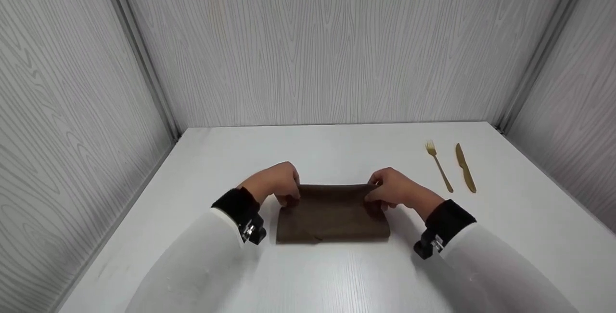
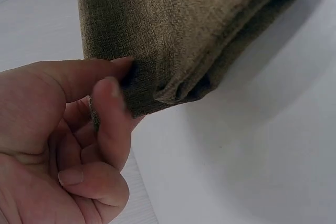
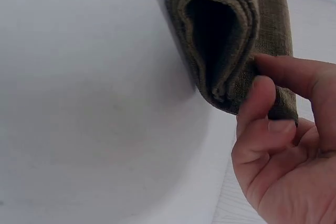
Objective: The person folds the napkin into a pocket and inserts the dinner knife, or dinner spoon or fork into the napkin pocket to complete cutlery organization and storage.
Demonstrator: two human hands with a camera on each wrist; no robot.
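Brown cloth (image 1: 332, 214), folded in several layers, lies on the white table (image 1: 337, 274) in the middle, close to the person. The left hand (image 1: 275, 183) pinches the far left corner of it and the right hand (image 1: 392, 189) pinches the far right corner; both far corners are lifted a little from the surface.

In the left wrist view the thumb and the first finger (image 2: 113, 124) press the cloth (image 2: 173, 30) between them, and the other fingers are curled into the palm. In the right wrist view the fingers (image 3: 260, 103) hold the rolled end of the cloth (image 3: 220, 40), where the layers open like a loop; how many layers there are is hard to count. In the head view the fingertips are hidden under the backs of the hands and under the fabric edge.

A golden fork (image 1: 439, 166) and a golden knife (image 1: 465, 167) lie side by side at the far right of the table, well apart from the cloth. White sleeves with black cuffs are cut off at the bottom edge. I cannot read any label or writing anywhere.
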